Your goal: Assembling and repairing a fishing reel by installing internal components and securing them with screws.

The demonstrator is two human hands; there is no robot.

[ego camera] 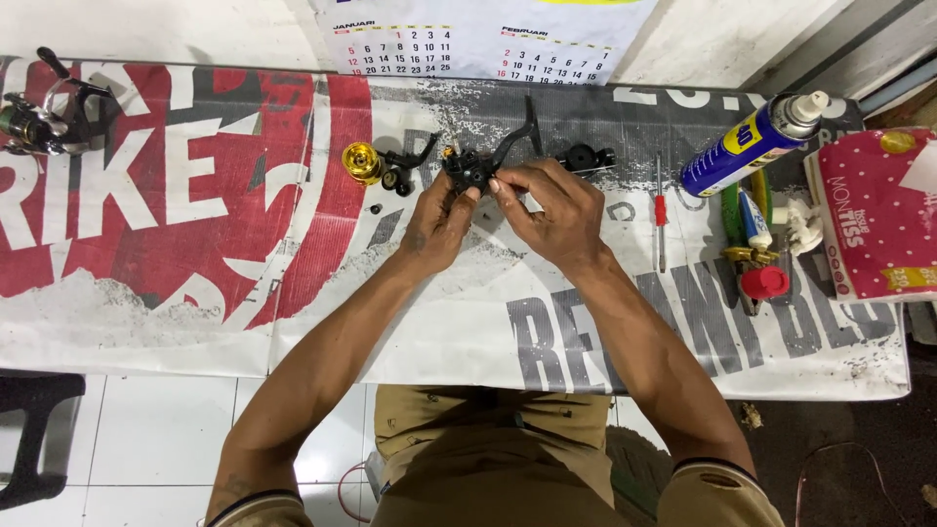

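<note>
Both hands meet over the middle of the tabletop [439,332], grasping a small black reel body [470,168] between them. The left hand [439,217] pinches its lower left side with thumb and fingertips; the right hand [549,210] closes on its right side, fingertips touching the part just under a thin black crank arm [522,132] that sticks up and away from the body. The reel body sits at the very tips of both grips, above the knuckles and held just off the printed banner [195,195] that covers the tabletop. Whether it touches the banner is hard to tell from this angle.

Just left of the left hand lie a gold spool [360,162] and a black rotor piece [408,164], close together, with a tiny black part [376,208] near them. Just beyond the right hand lies another black part [584,156]. Further right a small red-handled screwdriver [661,217] lies pointing toward the wall. Well to the right are a blue spray can [752,143] lying tilted, a cluster of small tubes and bottles [756,244], and a red dotted tissue pack [874,210]. At the far left edge rests a whole fishing reel [44,112]. A calendar [478,39] hangs on the wall behind.
</note>
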